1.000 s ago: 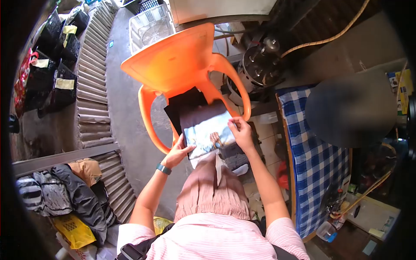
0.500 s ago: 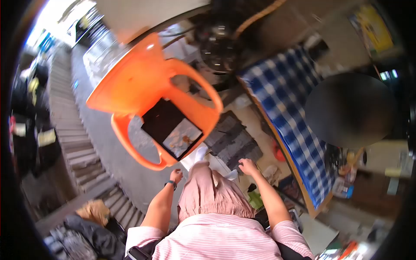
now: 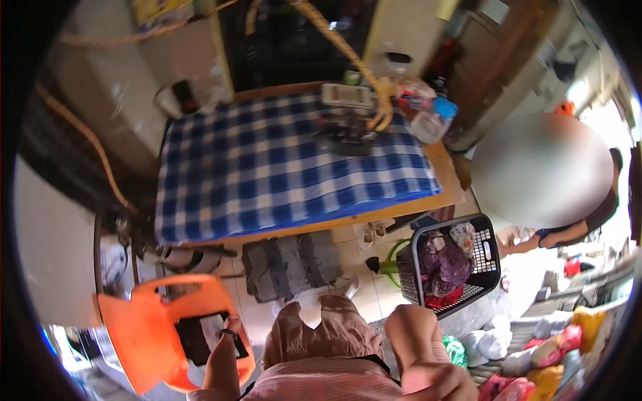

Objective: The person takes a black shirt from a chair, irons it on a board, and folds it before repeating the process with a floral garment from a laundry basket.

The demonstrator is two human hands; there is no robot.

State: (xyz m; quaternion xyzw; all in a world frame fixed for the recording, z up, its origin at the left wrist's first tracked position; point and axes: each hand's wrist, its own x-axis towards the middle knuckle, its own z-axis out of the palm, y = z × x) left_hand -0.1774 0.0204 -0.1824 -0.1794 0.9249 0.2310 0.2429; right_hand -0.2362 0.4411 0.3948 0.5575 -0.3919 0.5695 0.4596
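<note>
1 left hand (image 3: 231, 325) seems curled over chair (image 3: 139, 337)

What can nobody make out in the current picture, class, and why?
Right hand: head view, partly cut off by the bottom edge.
Left hand: head view, fingers small and blurred.
Dark object on the checked cloth: head view, blurred.
Other person: head view, largely hidden by a blurred patch.

Cannot make out any text, label, brand, number or sign; too blurred or too small to read anywhere in view
</note>
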